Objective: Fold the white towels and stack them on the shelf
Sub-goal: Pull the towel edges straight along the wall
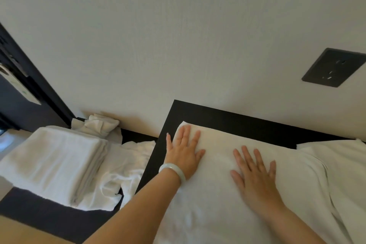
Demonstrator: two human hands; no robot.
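Note:
A white towel (219,194) lies spread flat on the black table top (227,119). My left hand (183,151), with a pale bangle on the wrist, presses flat on the towel's far left corner with straight fingers. Further right, my right hand (255,172) lies flat on the middle of the same towel, fingers spread. A stack of folded white towels (53,162) sits on the lower dark shelf (39,212) at the left.
Crumpled white cloths (126,170) lie between the stack and the table, and another bundle (101,125) sits against the wall. More white cloth (340,162) lies at the table's right end. A dark socket plate (332,67) is on the wall.

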